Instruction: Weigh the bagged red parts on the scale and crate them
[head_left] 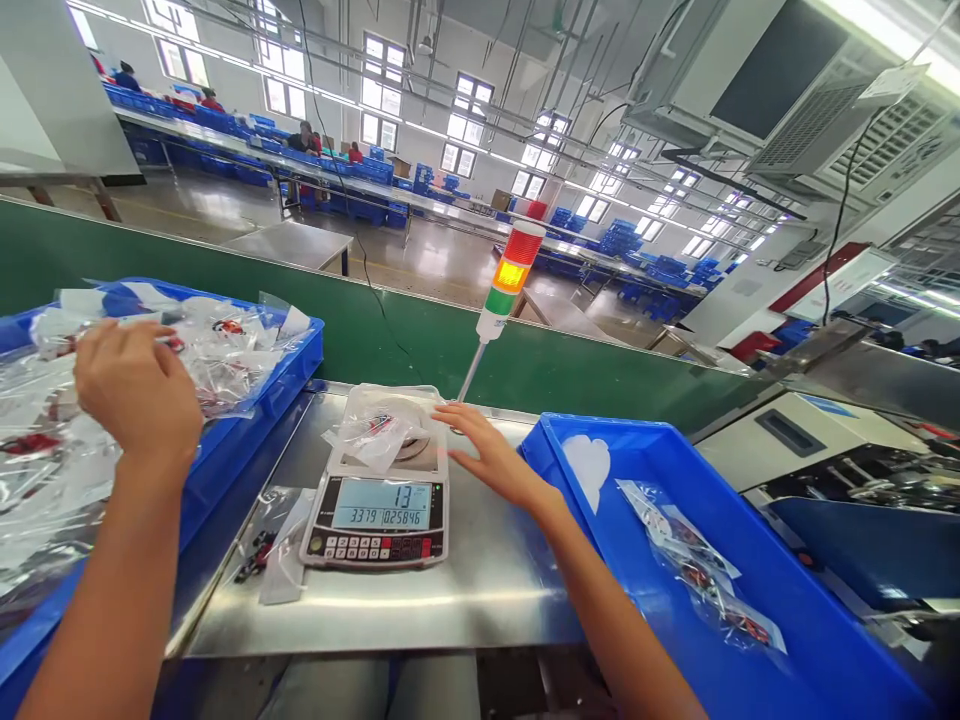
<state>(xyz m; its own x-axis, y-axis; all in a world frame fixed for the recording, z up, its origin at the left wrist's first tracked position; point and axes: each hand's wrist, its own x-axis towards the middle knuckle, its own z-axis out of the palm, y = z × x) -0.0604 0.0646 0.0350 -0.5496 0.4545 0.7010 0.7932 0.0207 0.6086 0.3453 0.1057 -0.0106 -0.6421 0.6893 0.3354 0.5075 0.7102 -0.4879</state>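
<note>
My left hand (139, 390) is over the blue bin on the left, among clear plastic bags (225, 375) with small red and dark parts and white paper. Its fingers are bent; what they grip is hidden. A digital counting scale (375, 530) stands on the metal table with its display lit. On its pan lies a clear plastic bag (382, 435) holding small coloured parts and a white slip. My right hand (495, 460) is beside the pan's right edge, fingers stretched out and holding nothing.
Left of the scale lies another bag (281, 550) with dark parts. A blue bin (600, 430) on the right holds several bags. Behind the scale rises a signal lamp (510, 280), its amber section lit, before a green partition (360, 320). People sit far off.
</note>
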